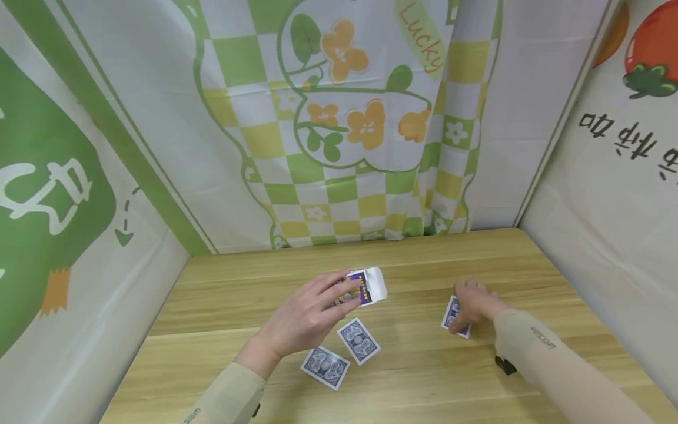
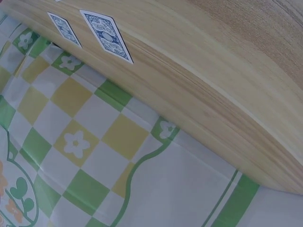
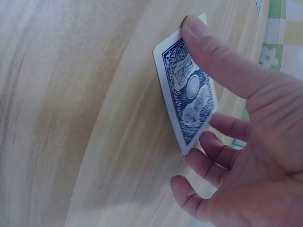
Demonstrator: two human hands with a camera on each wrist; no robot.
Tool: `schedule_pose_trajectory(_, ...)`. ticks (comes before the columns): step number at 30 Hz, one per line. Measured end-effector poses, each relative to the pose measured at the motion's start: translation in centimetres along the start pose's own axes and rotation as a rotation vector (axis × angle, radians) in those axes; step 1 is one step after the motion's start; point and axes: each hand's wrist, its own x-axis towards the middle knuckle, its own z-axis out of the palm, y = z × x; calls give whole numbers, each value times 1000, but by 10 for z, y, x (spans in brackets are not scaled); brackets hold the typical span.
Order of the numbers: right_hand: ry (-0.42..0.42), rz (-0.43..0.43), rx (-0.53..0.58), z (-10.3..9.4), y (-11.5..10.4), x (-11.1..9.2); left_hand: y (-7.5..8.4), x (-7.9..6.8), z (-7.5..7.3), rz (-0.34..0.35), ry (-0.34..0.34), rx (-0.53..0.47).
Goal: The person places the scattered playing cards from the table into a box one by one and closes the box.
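My left hand (image 1: 307, 312) holds a purple and yellow card box (image 1: 364, 288), its fingers lying across the printed face and its white flap (image 1: 378, 284) standing open to the right. The thumb is hidden, and the left wrist view shows neither hand nor box. Farther right, my right hand (image 1: 477, 301) grips a blue-backed playing card (image 3: 191, 90) by its edges. In the right wrist view the thumb (image 3: 213, 52) lies at one end and curled fingers at the other. Two more blue-backed playing cards, one upper (image 1: 359, 341) and one lower (image 1: 325, 367), lie face down below the left hand.
The wooden table (image 1: 413, 377) runs back to a hanging cloth (image 1: 339, 194) with green and yellow checks. Printed cloth walls stand to the left (image 1: 132, 282) and right (image 1: 598, 218). Both forearms wear light wrist bands, with a small black piece (image 1: 505, 365) under the right one.
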Motion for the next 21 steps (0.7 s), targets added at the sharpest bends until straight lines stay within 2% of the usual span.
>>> schedule_pose_trajectory(12, 69, -133, 133, -2, 2, -1, -1, -1, 0, 6, 9, 0)
schedule_pose_trajectory(21, 174, -238, 121, -12, 6, 0, -1, -1, -1, -1, 4, -2)
